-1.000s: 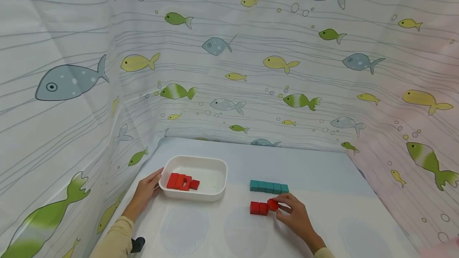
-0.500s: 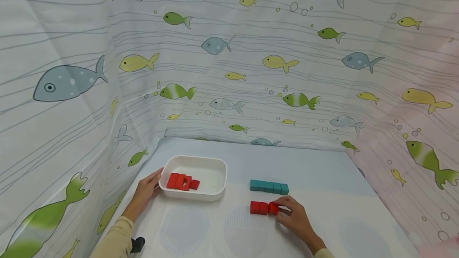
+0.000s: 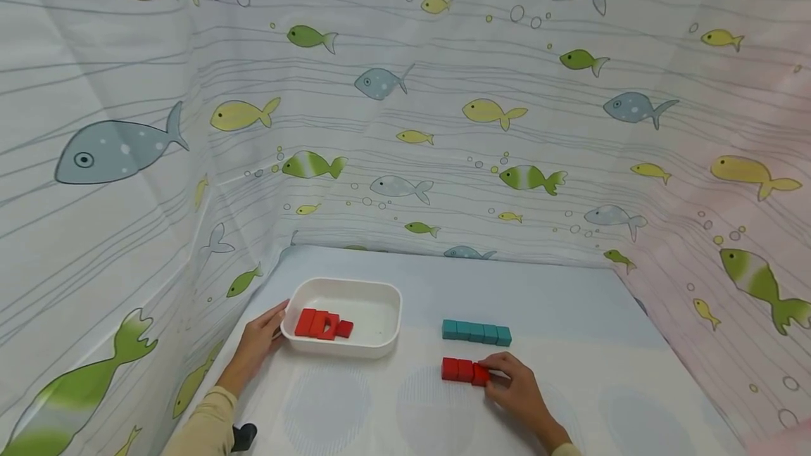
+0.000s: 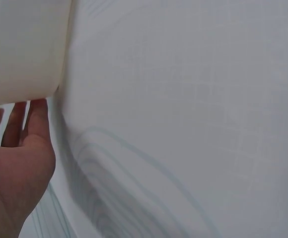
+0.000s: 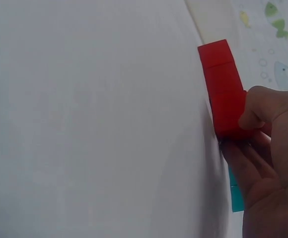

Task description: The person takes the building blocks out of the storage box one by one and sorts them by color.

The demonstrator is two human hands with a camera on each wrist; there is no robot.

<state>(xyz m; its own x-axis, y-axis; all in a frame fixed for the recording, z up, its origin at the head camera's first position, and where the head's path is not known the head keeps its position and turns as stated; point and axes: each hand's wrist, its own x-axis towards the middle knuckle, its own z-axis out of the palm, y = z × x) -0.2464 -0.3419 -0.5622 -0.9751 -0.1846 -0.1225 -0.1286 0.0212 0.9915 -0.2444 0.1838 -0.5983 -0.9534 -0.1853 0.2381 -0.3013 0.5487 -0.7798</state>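
Observation:
In the head view my right hand pinches a red cube between thumb and fingers, at the right end of a short row of red cubes. The right wrist view shows this red cube lined up against the row, with my right hand partly covering it. My left hand rests its fingers against the left outer wall of a white tray. Close up, the fingers of my left hand touch the end wall of the tray. Several red blocks lie inside the tray.
A row of teal cubes lies just behind the red row. A black object sits by the left forearm. Fish-patterned cloth hangs around the pale table at the back and sides.
My right hand has lowered the red cube from a tilted position to the end of the red row and turned it straighter. My left hand and the tray have stayed in place.

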